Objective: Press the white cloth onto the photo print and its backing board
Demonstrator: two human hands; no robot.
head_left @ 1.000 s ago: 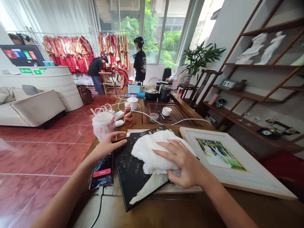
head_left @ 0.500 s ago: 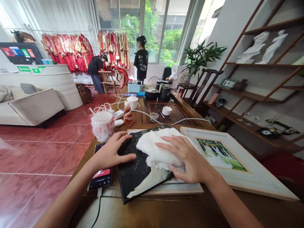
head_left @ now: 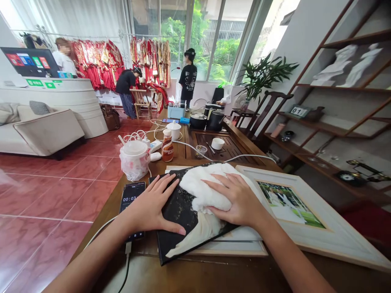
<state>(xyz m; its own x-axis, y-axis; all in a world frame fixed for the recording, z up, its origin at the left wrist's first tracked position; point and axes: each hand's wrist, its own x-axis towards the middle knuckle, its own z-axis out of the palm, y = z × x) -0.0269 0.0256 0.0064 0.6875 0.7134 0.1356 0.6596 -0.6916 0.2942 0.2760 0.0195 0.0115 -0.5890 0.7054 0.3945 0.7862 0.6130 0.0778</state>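
My left hand (head_left: 155, 205) lies flat with fingers spread on the left part of a thin black board (head_left: 180, 207). Its thumb points right across the dark, speckled surface. A white, fluffy wad of padding (head_left: 198, 183) covers the board's upper right. My right hand (head_left: 235, 199) rests over this wad, fingers apart on top and thumb along its near edge; the palm side is hidden. From under the wad a cream piece of cloth or sheet (head_left: 198, 234) runs toward the board's near corner. The board lies askew on a pale frame (head_left: 232, 248).
A framed photo (head_left: 293, 203) lies at right. Beside my left forearm is a phone (head_left: 132, 193) with a cable. Beyond stand a bagged white tub (head_left: 134, 158), a coffee bottle (head_left: 167, 146), a lidded white cup (head_left: 174, 130) and a tea tray (head_left: 232, 150). Several people stand farther back.
My left hand has come down flat onto the board, fingers straighter. My right hand stays on the wad. The view has shifted slightly; another person appears behind the counter, and the phone screen shows a timer.
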